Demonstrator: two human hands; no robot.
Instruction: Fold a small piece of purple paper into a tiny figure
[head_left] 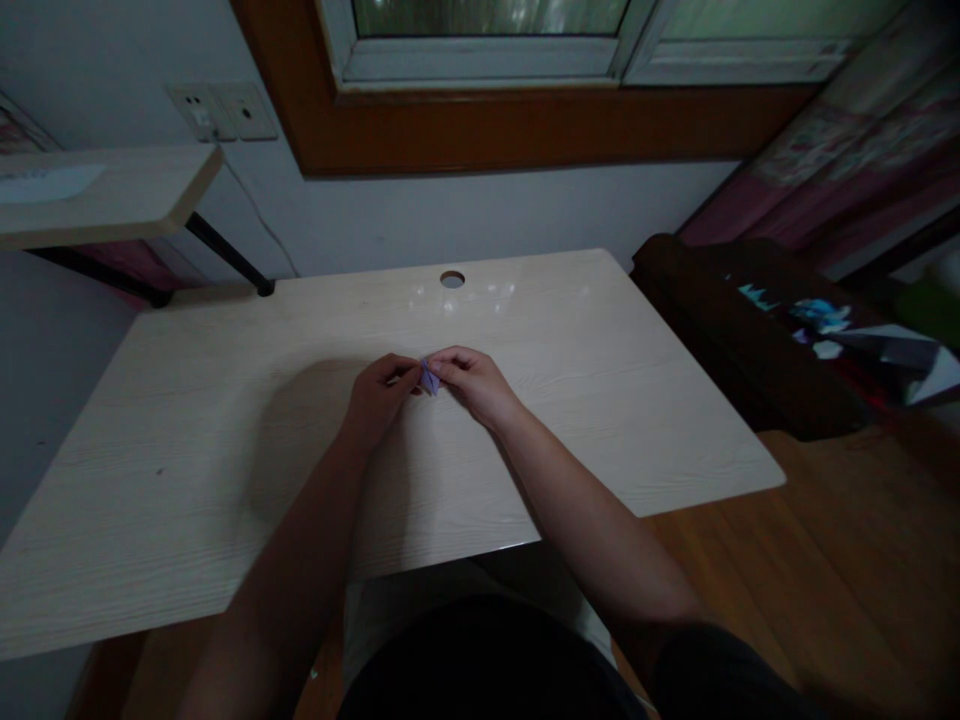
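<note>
A small piece of folded purple paper [430,380] is held between both hands, a little above or on the pale wooden desk [600,400]. My left hand [381,395] pinches its left side, thumb and fingers pressed together. From the right, my right hand [477,382] grips the upper right part with thumb and forefinger. The fingertips of the two hands nearly meet over it. Part of the paper is hidden by the fingers, so its full shape does not show.
A raised shelf [112,200] on black legs stands at the desk's left back. The desk has a round cable hole [452,281] near the wall. Right of the desk, a dark brown piece of furniture [720,340] carries blue and white paper pieces [821,315].
</note>
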